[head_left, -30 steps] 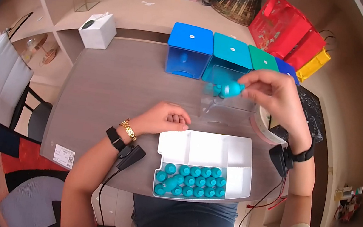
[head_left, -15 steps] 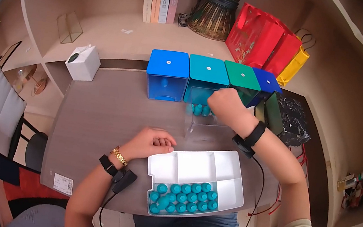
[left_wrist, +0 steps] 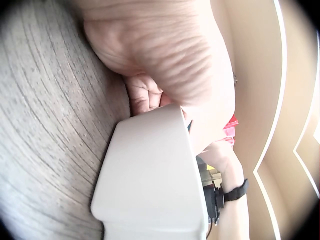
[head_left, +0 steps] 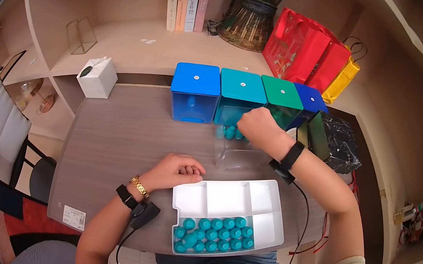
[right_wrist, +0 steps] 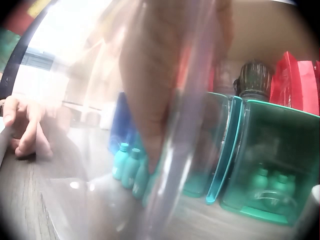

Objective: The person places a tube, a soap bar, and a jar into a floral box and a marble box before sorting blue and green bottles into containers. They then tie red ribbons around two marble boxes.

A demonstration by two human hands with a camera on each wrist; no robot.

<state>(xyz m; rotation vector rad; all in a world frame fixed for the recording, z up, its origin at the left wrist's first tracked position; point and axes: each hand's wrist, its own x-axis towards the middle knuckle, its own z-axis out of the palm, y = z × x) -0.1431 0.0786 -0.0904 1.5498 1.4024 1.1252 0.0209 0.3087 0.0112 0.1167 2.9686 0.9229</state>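
While the right hand (head_left: 263,128) dips into the clear drawer (head_left: 234,159) beyond the white tray (head_left: 268,228), its back hides the fingertips, and the blurred wrist view does not let me tell whether they grip a bottle or have let go. Teal bottles (right_wrist: 131,168) stand in that drawer just beside those fingers, on the far side of the tray. The left hand (head_left: 173,171) rests at the tray's far left corner, fingers loosely curled and holding nothing.

A second ago the right hand pinched a teal bottle above the drawer; now it has come down, knuckles up, with no bottle visible in its grasp. The left hand has kept its place by the tray.

More bottles (head_left: 212,235) crowd the tray's near left compartment. Farther past the tray, behind the drawer, stand a blue-lidded box (head_left: 196,78), a teal-lidded box (head_left: 243,85), a green-lidded box (head_left: 282,91) and a dark-blue-lidded box (head_left: 311,97). The drawer's clear wall cuts across the right wrist view.
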